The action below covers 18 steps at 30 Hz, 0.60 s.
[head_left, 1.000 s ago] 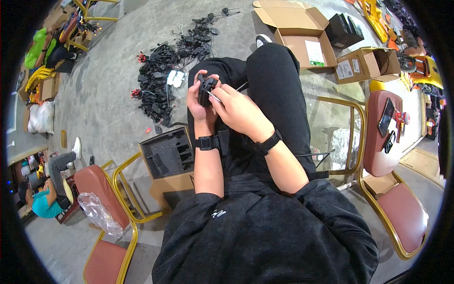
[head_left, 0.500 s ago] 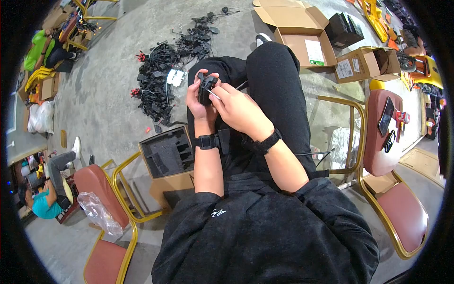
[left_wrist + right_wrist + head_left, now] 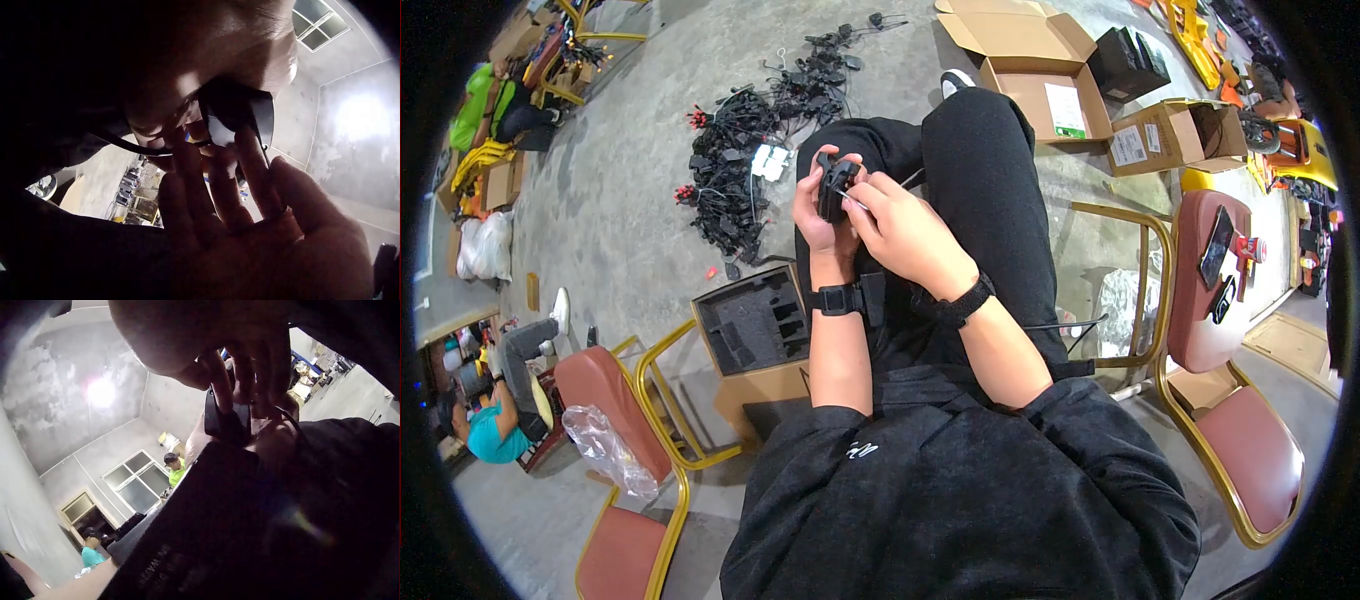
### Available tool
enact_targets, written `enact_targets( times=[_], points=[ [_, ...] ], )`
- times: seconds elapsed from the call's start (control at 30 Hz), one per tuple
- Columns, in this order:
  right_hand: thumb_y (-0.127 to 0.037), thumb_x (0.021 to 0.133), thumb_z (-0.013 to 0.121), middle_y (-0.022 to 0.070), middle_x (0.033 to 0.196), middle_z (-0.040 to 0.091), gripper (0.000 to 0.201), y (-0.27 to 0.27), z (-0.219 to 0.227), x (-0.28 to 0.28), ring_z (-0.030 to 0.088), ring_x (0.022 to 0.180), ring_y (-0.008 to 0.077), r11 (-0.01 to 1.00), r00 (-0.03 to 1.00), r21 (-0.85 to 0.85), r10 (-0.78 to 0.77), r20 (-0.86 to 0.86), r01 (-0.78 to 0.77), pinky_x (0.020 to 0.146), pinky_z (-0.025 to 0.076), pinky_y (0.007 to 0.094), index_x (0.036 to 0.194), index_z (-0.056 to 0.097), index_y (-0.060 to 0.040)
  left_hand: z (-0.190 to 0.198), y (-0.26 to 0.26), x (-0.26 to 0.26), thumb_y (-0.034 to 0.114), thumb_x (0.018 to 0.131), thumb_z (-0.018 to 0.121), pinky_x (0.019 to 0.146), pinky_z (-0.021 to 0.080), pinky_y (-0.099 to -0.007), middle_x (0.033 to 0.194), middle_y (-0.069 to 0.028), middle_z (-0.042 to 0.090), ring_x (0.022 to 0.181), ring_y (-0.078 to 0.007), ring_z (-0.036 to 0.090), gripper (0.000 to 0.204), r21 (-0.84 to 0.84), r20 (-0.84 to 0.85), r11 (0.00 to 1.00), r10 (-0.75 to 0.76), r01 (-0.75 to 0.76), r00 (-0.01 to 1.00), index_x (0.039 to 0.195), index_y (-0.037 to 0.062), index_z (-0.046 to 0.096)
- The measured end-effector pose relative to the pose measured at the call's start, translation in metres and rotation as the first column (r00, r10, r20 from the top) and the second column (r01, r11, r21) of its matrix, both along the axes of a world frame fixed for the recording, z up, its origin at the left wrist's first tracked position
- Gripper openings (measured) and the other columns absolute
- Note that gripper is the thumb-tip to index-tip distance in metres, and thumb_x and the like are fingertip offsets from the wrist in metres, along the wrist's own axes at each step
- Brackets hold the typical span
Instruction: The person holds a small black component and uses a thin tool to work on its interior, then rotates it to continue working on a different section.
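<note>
Above the lap, the left hand (image 3: pixel 823 226) holds a small black plastic device (image 3: pixel 836 187), its fingers curled around the sides. Coming in from the right, the right hand (image 3: pixel 908 232) pinches a thin light-coloured rod (image 3: pixel 853 201) against the device's face; I cannot tell what the rod is. In the left wrist view the smooth black casing (image 3: pixel 240 115) sits between both hands, and a thin black cable (image 3: pixel 134 147) runs off to the left. Fingers cover much of the device in the right wrist view.
A heap of black cabled devices (image 3: pixel 725 190) with red-tipped wires lies on the floor, white pieces (image 3: pixel 771 162) beside it. A foam-lined box (image 3: pixel 750 322) stands left of the lap. Open cardboard boxes (image 3: pixel 1040 75) lie ahead. Red chairs flank the person; one holds a phone (image 3: pixel 1217 246).
Both hands stay almost in place around the device. The thin rod's angle shifts slightly as the right fingers make a small movement.
</note>
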State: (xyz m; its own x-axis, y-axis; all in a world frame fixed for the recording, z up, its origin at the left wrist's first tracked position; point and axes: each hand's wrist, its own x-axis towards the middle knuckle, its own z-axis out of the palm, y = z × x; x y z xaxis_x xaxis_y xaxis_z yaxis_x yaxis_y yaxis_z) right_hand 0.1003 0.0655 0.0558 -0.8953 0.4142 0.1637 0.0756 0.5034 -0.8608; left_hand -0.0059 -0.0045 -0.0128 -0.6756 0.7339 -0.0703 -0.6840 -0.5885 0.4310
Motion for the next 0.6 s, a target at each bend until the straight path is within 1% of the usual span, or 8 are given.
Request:
enact_targets(
  times=[0.07, 0.2, 0.27, 0.3, 0.37, 0.6],
  points=[
    [-0.013, 0.089, 0.055, 0.0172, 0.091, 0.055, 0.014, 0.0, -0.0001, -0.0004, 0.06, 0.079, 0.0373, 0.999, 1.0, 0.05, -0.017, -0.007, 0.017, 0.068, 0.049, 0.0422, 0.094, 0.057, 0.0005, 0.0013, 0.0007, 0.0015, 0.027, 0.086, 0.045, 0.067, 0.048, -0.0315, 0.1, -0.0202, 0.06, 0.076, -0.0225, 0.055, 0.037, -0.038, -0.017, 0.999, 0.026, -0.027, 1.0, 0.115, 0.0036, 0.047],
    [-0.013, 0.089, 0.055, 0.0167, 0.09, 0.055, 0.014, -0.0003, 0.0, -0.0003, 0.06, 0.078, 0.0365, 0.998, 0.999, 0.061, -0.015, -0.046, 0.017, 0.068, 0.049, 0.0417, 0.095, 0.058, 0.0003, 0.0008, 0.0, 0.001, 0.026, 0.087, 0.045, 0.068, 0.048, -0.0312, 0.1, -0.0211, 0.06, 0.076, -0.0224, 0.056, 0.037, -0.025, -0.021, 1.0, 0.013, -0.014, 1.0, 0.115, 0.0033, 0.046],
    [-0.015, 0.089, 0.056, 0.0177, 0.091, 0.056, 0.014, -0.0008, 0.0019, 0.0, 0.061, 0.082, 0.036, 0.998, 0.999, 0.064, -0.023, -0.026, 0.025, 0.072, 0.051, 0.0423, 0.091, 0.058, -0.0007, 0.0017, 0.0, 0.0015, 0.026, 0.087, 0.045, 0.069, 0.047, -0.0307, 0.1, -0.0211, 0.061, 0.076, -0.0221, 0.056, 0.037, -0.036, -0.037, 0.999, 0.019, -0.021, 0.999, 0.115, 0.0031, 0.046],
    [-0.015, 0.089, 0.056, 0.0177, 0.091, 0.056, 0.014, -0.0007, 0.0011, 0.0, 0.061, 0.082, 0.036, 0.998, 0.999, 0.064, -0.023, -0.026, 0.025, 0.072, 0.051, 0.0423, 0.091, 0.058, -0.0007, 0.0018, -0.0001, 0.0015, 0.026, 0.087, 0.045, 0.069, 0.047, -0.0307, 0.1, -0.0211, 0.061, 0.076, -0.0221, 0.056, 0.037, -0.037, -0.037, 0.999, 0.019, -0.02, 0.999, 0.115, 0.0031, 0.046],
    [-0.013, 0.089, 0.055, 0.0163, 0.09, 0.055, 0.015, -0.0005, -0.0012, -0.0001, 0.06, 0.079, 0.036, 0.997, 0.999, 0.073, -0.016, -0.046, 0.02, 0.069, 0.049, 0.0415, 0.096, 0.058, 0.0005, 0.0021, -0.0005, 0.0012, 0.026, 0.087, 0.044, 0.07, 0.047, -0.0306, 0.1, -0.0213, 0.061, 0.077, -0.0224, 0.057, 0.037, -0.044, -0.055, 0.999, 0.021, -0.024, 0.998, 0.115, 0.0029, 0.046],
    [-0.012, 0.089, 0.055, 0.0168, 0.091, 0.054, 0.015, 0.0015, -0.0012, 0.0008, 0.059, 0.08, 0.0361, 0.995, 0.999, 0.098, -0.003, -0.043, 0.008, 0.07, 0.049, 0.0415, 0.095, 0.058, 0.0008, 0.0038, -0.0004, 0.0016, 0.025, 0.087, 0.045, 0.071, 0.048, -0.0307, 0.099, -0.0216, 0.061, 0.078, -0.0228, 0.058, 0.036, -0.077, -0.062, 0.996, 0.034, -0.039, 0.997, 0.115, 0.0025, 0.046]
  ],
)
